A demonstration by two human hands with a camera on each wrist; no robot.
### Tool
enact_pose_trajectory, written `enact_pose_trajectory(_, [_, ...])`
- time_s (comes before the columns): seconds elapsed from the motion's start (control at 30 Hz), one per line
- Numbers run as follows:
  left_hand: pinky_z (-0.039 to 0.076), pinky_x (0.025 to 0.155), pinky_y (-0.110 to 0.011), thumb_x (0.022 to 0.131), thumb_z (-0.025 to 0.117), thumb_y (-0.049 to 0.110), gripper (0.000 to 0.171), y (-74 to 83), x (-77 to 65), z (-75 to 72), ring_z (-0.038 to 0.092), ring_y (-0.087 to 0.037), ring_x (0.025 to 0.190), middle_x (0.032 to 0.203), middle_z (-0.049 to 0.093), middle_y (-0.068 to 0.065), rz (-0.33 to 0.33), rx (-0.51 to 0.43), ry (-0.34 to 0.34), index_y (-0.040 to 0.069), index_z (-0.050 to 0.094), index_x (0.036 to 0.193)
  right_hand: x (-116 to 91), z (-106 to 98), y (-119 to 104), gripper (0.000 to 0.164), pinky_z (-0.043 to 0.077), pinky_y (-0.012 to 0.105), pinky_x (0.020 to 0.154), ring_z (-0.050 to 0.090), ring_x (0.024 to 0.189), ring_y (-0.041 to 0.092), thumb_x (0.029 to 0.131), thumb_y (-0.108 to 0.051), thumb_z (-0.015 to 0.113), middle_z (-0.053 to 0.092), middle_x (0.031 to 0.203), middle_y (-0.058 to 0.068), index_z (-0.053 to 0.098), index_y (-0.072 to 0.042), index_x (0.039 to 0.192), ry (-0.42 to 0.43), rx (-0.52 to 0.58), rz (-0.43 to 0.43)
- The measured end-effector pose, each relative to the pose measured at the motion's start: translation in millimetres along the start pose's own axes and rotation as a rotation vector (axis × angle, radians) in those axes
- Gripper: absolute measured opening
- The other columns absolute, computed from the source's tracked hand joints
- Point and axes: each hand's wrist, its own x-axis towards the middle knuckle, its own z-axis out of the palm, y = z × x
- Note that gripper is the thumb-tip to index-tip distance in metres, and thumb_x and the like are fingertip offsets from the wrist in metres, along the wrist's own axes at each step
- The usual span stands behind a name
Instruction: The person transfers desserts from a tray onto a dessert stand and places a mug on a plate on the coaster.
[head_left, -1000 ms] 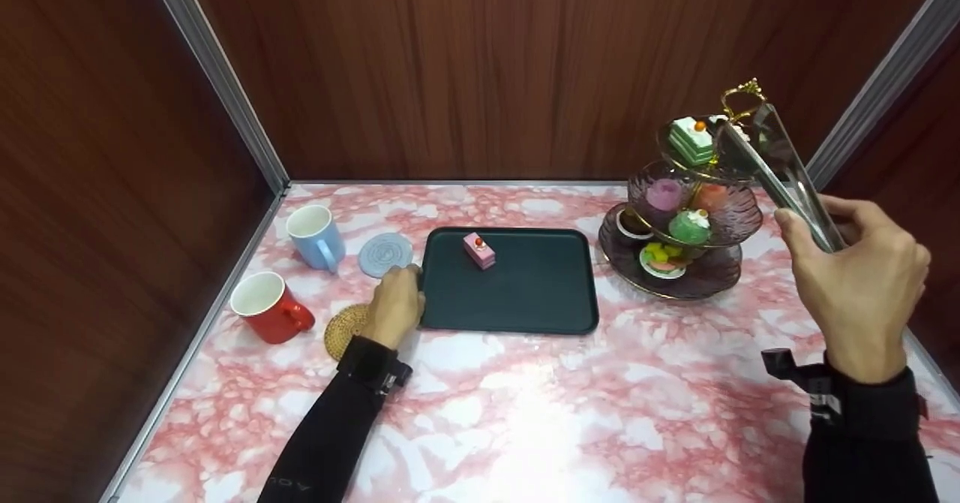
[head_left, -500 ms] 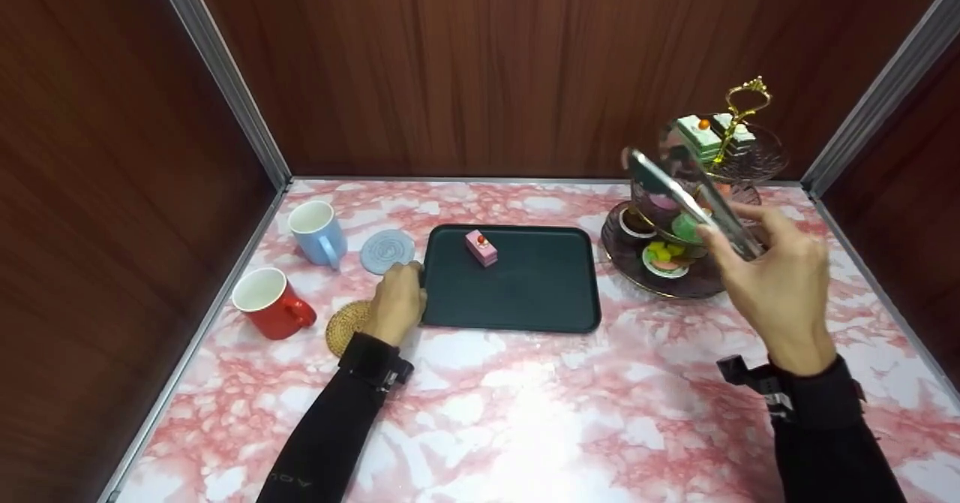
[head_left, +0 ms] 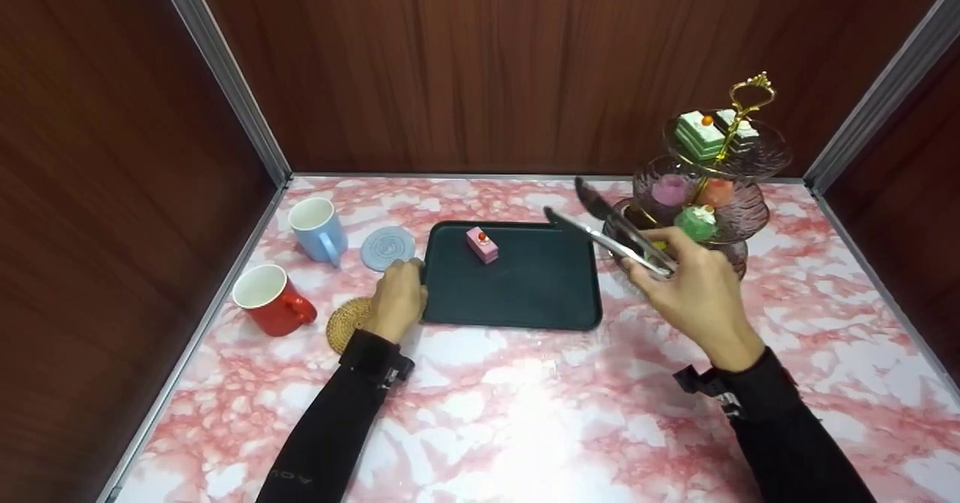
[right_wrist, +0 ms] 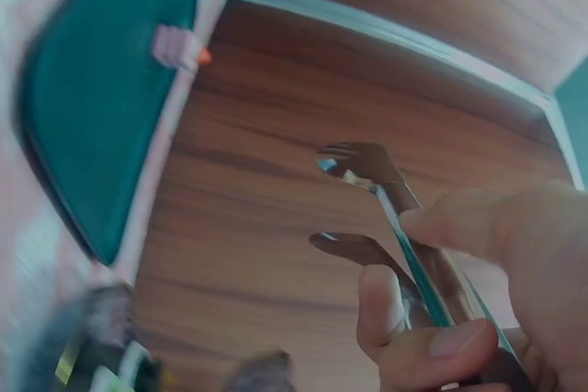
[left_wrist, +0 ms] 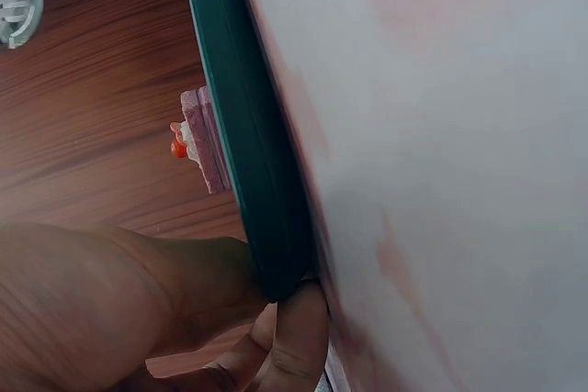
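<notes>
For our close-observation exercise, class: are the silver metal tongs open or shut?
Open: the silver metal tongs in the right hand show their two tips apart in the head and right wrist views.

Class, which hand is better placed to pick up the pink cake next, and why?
The right hand, probably: it holds the tongs with their tips parted, while the left hand grips the tray by its edge.
</notes>
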Motion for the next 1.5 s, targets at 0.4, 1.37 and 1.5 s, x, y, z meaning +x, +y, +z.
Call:
enact_pose_trajectory(0.4, [0.052, 0.071, -0.045, 0.079, 0.062, 0.009, 0.036, 0.0, -1.1, -0.8, 0.062, -0.034, 0.085, 0.100, 0.058, -0.013, 0.005, -0.007, 0.004, 0.012, 0.060, 0.115, -11, 48, -13, 0.041, 0.038, 0.034, 0.047, 0.056, 0.056, 0.017, 0.072, -0.041, 0.071, 0.069, 0.079, -0.002, 0.063, -0.027, 0.111, -0.197, -0.026, 0.025])
enact_pose_trajectory(1.37, [0.052, 0.069, -0.043, 0.080, 0.062, 0.009, 0.037, 1.6, -0.6, -1.8, 0.062, -0.032, 0.083, 0.100, 0.058, -0.012, -0.002, -0.004, 0.004, 0.012, 0.060, 0.117, -11, 109, -37, 0.029, 0.031, 0.027, 0.040, 0.045, 0.049, 0.009, 0.082, -0.035, 0.066, 0.054, 0.056, -0.009, 0.066, -0.019, 0.106, -0.339, 0.090, -0.015])
enact_pose_trajectory(1.5, [0.052, 0.069, -0.044, 0.080, 0.062, 0.010, 0.037, 1.3, -1.2, -1.2, 0.062, -0.032, 0.084, 0.101, 0.057, -0.011, -0.013, -0.003, 0.004, 0.014, 0.060, 0.117, -12, 110, -36, 0.027, 0.029, 0.027, 0.038, 0.042, 0.046, 0.008, 0.082, -0.034, 0.066, 0.048, 0.052, -0.009, 0.067, -0.020, 0.105, -0.340, 0.099, -0.015])
